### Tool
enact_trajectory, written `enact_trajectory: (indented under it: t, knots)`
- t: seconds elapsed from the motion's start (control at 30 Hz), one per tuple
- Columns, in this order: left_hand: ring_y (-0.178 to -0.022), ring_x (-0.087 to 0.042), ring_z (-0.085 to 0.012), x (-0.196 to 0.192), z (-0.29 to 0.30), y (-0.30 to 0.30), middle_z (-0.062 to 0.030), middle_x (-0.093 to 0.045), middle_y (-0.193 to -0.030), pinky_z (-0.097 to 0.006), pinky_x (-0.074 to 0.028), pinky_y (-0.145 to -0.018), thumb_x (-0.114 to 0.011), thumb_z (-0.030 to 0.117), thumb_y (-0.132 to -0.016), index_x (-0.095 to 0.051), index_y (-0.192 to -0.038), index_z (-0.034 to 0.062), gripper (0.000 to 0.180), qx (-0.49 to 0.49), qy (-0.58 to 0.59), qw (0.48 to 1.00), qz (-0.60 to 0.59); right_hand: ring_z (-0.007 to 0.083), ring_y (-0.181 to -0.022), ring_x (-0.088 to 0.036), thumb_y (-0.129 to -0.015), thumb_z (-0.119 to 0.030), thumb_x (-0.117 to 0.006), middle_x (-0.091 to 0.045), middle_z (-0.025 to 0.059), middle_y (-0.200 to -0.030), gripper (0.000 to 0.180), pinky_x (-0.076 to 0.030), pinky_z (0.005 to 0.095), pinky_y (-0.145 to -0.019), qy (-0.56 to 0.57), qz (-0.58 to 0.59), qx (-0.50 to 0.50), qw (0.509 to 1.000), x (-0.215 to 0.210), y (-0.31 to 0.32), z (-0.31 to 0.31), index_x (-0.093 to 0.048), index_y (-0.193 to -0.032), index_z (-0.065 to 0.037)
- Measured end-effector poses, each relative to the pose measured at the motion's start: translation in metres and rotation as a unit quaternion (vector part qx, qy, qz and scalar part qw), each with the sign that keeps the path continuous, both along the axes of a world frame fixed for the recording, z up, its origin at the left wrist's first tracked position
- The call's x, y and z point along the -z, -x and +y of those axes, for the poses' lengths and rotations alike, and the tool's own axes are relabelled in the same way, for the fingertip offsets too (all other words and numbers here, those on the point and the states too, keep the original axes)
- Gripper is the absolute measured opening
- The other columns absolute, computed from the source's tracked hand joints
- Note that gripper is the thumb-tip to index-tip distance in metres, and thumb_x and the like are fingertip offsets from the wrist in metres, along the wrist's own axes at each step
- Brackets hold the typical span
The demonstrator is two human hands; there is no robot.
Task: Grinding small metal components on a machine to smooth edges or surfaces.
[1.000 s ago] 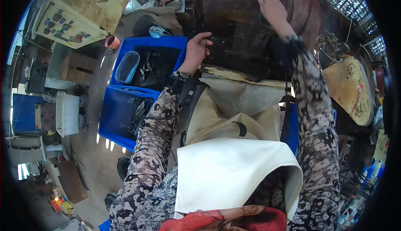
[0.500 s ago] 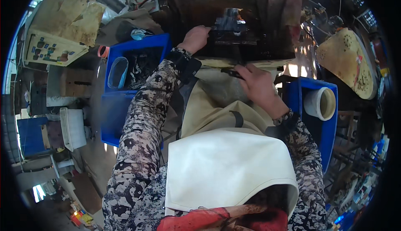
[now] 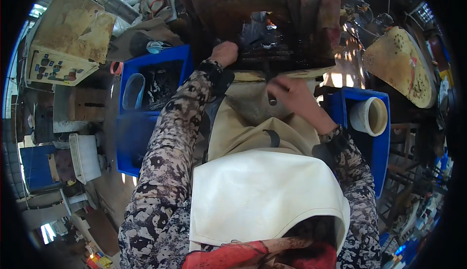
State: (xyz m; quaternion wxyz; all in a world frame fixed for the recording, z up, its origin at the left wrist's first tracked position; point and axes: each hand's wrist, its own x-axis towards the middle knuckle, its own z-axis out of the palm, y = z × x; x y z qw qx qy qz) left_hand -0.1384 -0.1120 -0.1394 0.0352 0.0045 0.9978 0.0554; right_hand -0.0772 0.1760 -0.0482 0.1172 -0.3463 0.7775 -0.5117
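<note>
My right hand (image 3: 293, 98) is curled round a dark tool handle (image 3: 273, 100) whose butt end points down toward me. A dark shank seems to run from it across the wooden edge (image 3: 287, 74) of the bench; its far end cannot be made out. At the bench's left end, my left hand (image 3: 224, 53) is a closed fist near the dark, wet work area (image 3: 262, 50). Whatever it grips, if anything, is hidden. A shiny wet surface (image 3: 260, 28) shows beyond both hands. Below them hangs a beige apron (image 3: 243, 133) over my lap.
On the left stands a blue bin (image 3: 182, 64) with dark thin pieces, and another blue bin (image 3: 125, 147) in front. A blue crate (image 3: 381, 157) at right holds a white bucket (image 3: 360, 117). A control box (image 3: 58, 69) stands far left. Brown cloth (image 3: 311, 6) hangs ahead.
My right hand has rolled, so the handle that pointed left now points down toward me. The left fist sits slightly lower in view, and the whole view has shifted a little.
</note>
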Motion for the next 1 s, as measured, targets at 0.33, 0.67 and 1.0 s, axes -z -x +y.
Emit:
enact_trajectory:
  t: [0.33, 0.67, 1.0]
  knots:
    - [-0.067, -0.066, -0.0281, -0.091, 0.071, -0.049, -0.0151, -0.066, -0.077, -0.039, -0.052, -0.065, -0.056, 0.018, -0.088, -0.068, -0.088, 0.0023, 0.02, -0.044, -0.275, 0.948, 0.152, 0.011, -0.065, -0.052, -0.089, -0.026, -0.066, -0.061, -0.0007, -0.077, 0.015, -0.042, 0.028, -0.06, 0.3, -0.57, 0.184, 0.743, 0.004, 0.072, -0.051, -0.06, -0.092, -0.013]
    - [-0.076, -0.067, -0.0196, -0.115, 0.071, -0.076, -0.012, -0.066, -0.097, -0.032, -0.054, -0.063, -0.052, 0.002, -0.09, -0.052, -0.132, 0.0083, 0.043, -0.07, -0.563, 0.823, -0.025, 0.0128, -0.069, -0.054, -0.095, -0.019, -0.057, -0.057, 0.0001, -0.077, 0.011, -0.046, 0.032, -0.064, 0.286, -0.437, 0.177, 0.834, 0.003, 0.062, -0.03, -0.056, -0.094, -0.008]
    - [-0.083, -0.067, -0.0317, -0.025, 0.0, 0.0, -0.0191, -0.067, -0.09, -0.038, -0.052, -0.071, -0.056, -0.001, -0.084, -0.063, -0.113, 0.0068, 0.031, 0.024, -0.22, 0.959, 0.178, 0.0052, -0.066, -0.049, -0.094, -0.024, -0.06, -0.052, -0.0032, -0.071, 0.021, -0.043, 0.023, -0.064, -0.013, -0.182, 0.112, 0.977, 0.002, 0.012, 0.007, -0.061, -0.102, -0.004]
